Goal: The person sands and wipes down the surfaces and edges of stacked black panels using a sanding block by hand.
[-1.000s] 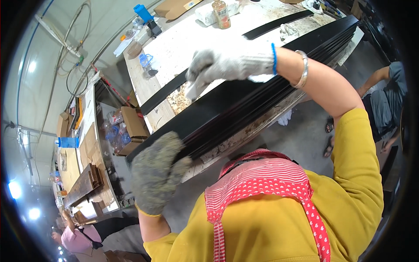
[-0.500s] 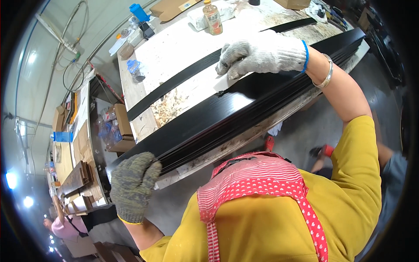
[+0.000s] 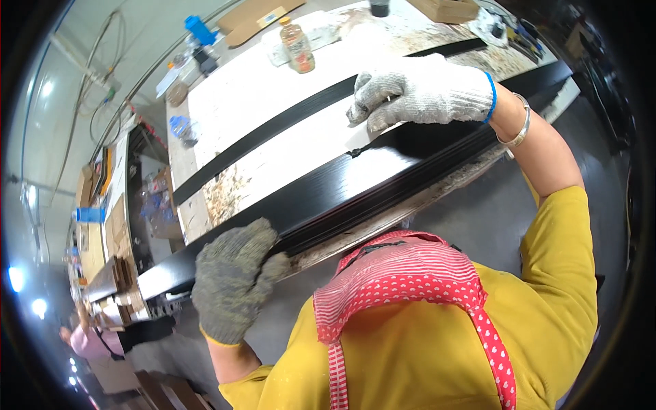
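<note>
A long stack of glossy black boards [image 3: 307, 195] lies slantwise across the near edge of the worktable. My left hand [image 3: 236, 283], in a grey-green knit glove, is closed over the boards' near edge; its fingertips are partly hidden. My right hand [image 3: 424, 92], in a white knit glove with a blue cuff, is above the top board with fingers pinched. Under those fingers shows a thin pale flat piece [image 3: 358, 139] with a dark, ragged lower edge touching or just over the board's far edge. Its kind cannot be made out.
Behind the stack, a narrow black strip [image 3: 273, 137] lies on the stained white tabletop [image 3: 236, 102]. Beyond stand a drink bottle [image 3: 297, 46], a clear bottle with a blue cap [image 3: 183, 128] and cardboard [image 3: 263, 19]. Far left, another person [image 3: 96, 340] is beside a second bench.
My left hand has moved right along the boards' edge, so their left end now shows past it. My right hand and the pale piece have shifted right too. The view has swung slightly.
</note>
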A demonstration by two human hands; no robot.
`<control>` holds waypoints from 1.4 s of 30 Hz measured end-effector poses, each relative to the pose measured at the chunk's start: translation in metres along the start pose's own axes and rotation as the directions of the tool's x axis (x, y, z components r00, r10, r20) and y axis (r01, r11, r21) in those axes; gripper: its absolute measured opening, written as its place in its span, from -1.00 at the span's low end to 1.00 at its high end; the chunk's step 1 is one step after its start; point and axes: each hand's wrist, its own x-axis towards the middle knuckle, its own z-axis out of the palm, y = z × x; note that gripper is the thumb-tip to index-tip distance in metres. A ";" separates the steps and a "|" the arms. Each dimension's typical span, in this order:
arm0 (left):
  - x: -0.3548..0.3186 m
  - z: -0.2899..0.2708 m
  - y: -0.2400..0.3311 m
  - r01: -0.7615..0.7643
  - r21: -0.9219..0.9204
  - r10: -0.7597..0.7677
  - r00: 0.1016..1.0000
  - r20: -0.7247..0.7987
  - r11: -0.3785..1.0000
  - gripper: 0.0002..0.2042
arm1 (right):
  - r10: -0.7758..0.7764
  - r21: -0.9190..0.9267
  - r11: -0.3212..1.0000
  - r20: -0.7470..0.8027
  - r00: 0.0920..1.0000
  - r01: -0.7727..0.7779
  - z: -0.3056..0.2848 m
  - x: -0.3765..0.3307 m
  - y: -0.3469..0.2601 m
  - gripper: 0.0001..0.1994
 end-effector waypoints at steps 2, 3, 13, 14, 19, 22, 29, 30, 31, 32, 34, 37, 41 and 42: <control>-0.004 -0.007 -0.011 0.043 -0.113 -0.042 0.999 0.018 0.993 -0.67 | 0.139 -0.011 0.990 0.012 0.990 -0.139 -0.014 -0.009 -0.003 -0.73; -0.010 -0.013 -0.010 0.075 -0.187 -0.072 0.997 0.021 0.980 -0.67 | 0.105 -0.048 0.993 0.006 0.994 -0.105 -0.018 -0.012 0.005 -0.70; 0.027 0.002 0.040 0.334 -0.179 -0.334 0.942 0.033 0.925 -0.71 | 0.226 -0.057 0.972 -0.029 0.974 -0.228 -0.068 -0.081 0.067 -0.71; 0.040 0.010 0.055 0.269 -0.127 -0.278 0.959 -0.061 0.955 -0.70 | 0.251 -0.009 0.968 -0.028 0.967 -0.252 -0.075 -0.088 0.070 -0.71; 0.127 0.059 0.148 0.050 0.043 -0.052 0.998 0.046 0.998 -0.60 | 0.148 -0.042 0.988 0.050 0.988 -0.146 -0.108 -0.115 0.109 -0.67; 0.122 0.065 0.150 0.206 -0.023 -0.206 0.978 0.006 0.978 -0.61 | 0.128 -0.025 0.992 0.096 0.987 -0.126 -0.130 -0.129 0.132 -0.67; 0.132 0.062 0.165 0.369 -0.230 -0.375 0.927 0.017 0.901 -0.66 | 0.263 -0.014 0.965 0.116 0.958 -0.263 -0.172 -0.181 0.197 -0.69; 0.132 0.061 0.164 0.404 -0.258 -0.412 0.911 0.027 0.877 -0.67 | 0.269 -0.083 0.962 0.105 0.957 -0.261 -0.174 -0.189 0.210 -0.71; 0.128 0.062 0.161 0.424 -0.288 -0.434 0.900 0.034 0.859 -0.68 | 0.153 -0.005 0.988 0.033 0.988 -0.153 -0.175 -0.192 0.223 -0.68; 0.128 0.062 0.162 0.434 -0.289 -0.444 0.896 0.037 0.853 -0.68 | 0.198 0.154 0.972 -0.114 0.974 -0.179 -0.184 -0.197 0.215 -0.75; 0.130 0.062 0.166 0.456 -0.322 -0.468 0.883 0.041 0.830 -0.69 | 0.170 0.268 0.960 -0.309 0.936 -0.085 -0.200 -0.201 0.221 -0.72; 0.130 0.069 0.166 0.387 -0.234 -0.404 0.915 -0.027 0.892 -0.69 | 0.118 0.105 0.990 -0.242 0.963 -0.095 -0.193 -0.183 0.190 -0.72; 0.139 0.075 0.173 0.340 -0.122 -0.350 0.934 -0.068 0.932 -0.71 | -0.164 0.061 0.983 -0.156 0.974 0.175 -0.143 -0.156 0.181 -0.71; 0.138 0.076 0.173 0.346 -0.068 -0.350 0.934 -0.072 0.936 -0.72 | 0.047 0.302 0.953 -0.063 0.997 -0.026 -0.130 -0.142 0.161 -0.70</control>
